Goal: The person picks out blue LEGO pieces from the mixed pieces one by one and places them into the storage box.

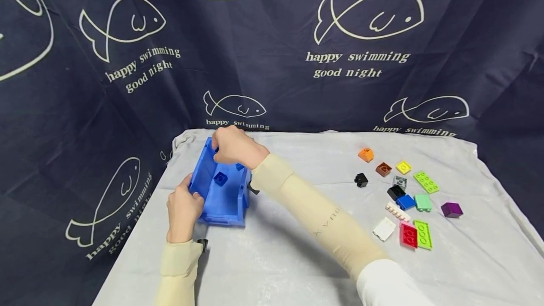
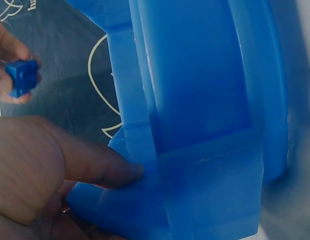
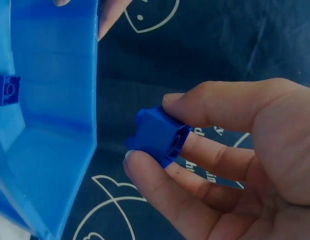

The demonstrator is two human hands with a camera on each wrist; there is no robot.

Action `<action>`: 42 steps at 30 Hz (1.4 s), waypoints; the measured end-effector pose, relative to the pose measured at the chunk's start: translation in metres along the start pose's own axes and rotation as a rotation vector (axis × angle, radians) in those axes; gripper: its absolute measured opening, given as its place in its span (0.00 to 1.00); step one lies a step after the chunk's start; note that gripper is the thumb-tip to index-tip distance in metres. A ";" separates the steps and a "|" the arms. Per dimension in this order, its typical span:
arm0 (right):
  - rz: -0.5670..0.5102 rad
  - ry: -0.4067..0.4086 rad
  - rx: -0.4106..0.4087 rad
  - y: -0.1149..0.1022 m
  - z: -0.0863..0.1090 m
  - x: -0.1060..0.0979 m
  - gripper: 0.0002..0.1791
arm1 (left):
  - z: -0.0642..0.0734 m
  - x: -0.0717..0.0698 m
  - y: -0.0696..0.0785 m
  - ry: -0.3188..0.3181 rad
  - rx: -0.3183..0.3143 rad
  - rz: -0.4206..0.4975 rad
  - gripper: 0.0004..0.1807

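Observation:
A blue plastic bin (image 1: 223, 207) stands at the left of the table. My left hand (image 1: 183, 207) grips its left wall; in the left wrist view a finger lies along the bin's blue side (image 2: 200, 75). Over the far part of the bin, my right hand (image 1: 235, 145) pinches a blue toy building brick (image 3: 159, 136), mostly hidden in the head view. The right wrist view shows it between thumb and fingers, beside the bin wall (image 3: 54, 125). Inside the bin lies a dark blue brick (image 1: 220, 179); another blue piece (image 1: 240, 166) is partly covered by the right hand.
Several loose bricks are spread over the right of the white-covered table (image 1: 297, 230), among them an orange one (image 1: 366, 155), a black one (image 1: 361, 180), a purple one (image 1: 452, 209) and a red one (image 1: 409, 236). A dark fish-print curtain (image 1: 276, 60) hangs behind.

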State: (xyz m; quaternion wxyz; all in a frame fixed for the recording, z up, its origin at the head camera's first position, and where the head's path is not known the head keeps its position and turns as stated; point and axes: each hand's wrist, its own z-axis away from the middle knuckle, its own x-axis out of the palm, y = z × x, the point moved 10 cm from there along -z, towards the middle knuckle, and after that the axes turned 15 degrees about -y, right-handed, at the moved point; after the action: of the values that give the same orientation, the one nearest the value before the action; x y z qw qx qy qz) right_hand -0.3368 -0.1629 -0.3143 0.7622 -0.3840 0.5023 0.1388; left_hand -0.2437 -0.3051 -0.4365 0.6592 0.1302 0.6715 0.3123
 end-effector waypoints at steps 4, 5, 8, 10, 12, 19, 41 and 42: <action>0.031 0.001 -0.007 -0.009 -0.012 0.000 0.16 | 0.000 -0.001 0.001 0.002 0.006 -0.007 0.33; 0.036 0.004 -0.005 -0.010 -0.015 0.000 0.18 | 0.000 -0.001 0.001 0.000 0.006 -0.008 0.33; 0.028 -0.025 0.001 -0.012 -0.024 0.004 0.21 | -0.001 0.000 0.001 0.001 0.010 -0.008 0.33; 0.044 -0.031 0.009 -0.013 -0.029 0.007 0.21 | -0.001 0.000 0.002 0.011 0.020 -0.004 0.32; 0.069 -0.039 0.019 -0.011 -0.034 0.010 0.22 | -0.002 0.000 0.004 0.019 0.032 0.002 0.32; 0.042 -0.144 0.107 0.006 -0.052 0.037 0.21 | -0.003 0.007 0.001 -0.011 0.009 0.009 0.33; -0.006 -0.175 0.276 0.024 -0.065 0.069 0.15 | 0.000 -0.001 0.001 0.014 0.010 0.003 0.32; -0.012 -0.176 0.279 0.024 -0.065 0.070 0.15 | 0.000 -0.001 0.000 0.016 0.012 0.004 0.32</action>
State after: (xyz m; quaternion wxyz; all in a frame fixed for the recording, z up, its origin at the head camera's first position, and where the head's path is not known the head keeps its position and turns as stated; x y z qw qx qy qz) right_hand -0.3622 -0.2065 -0.3990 0.8499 -0.2638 0.4459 0.0960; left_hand -0.2438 -0.3055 -0.4353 0.6527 0.1328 0.6782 0.3105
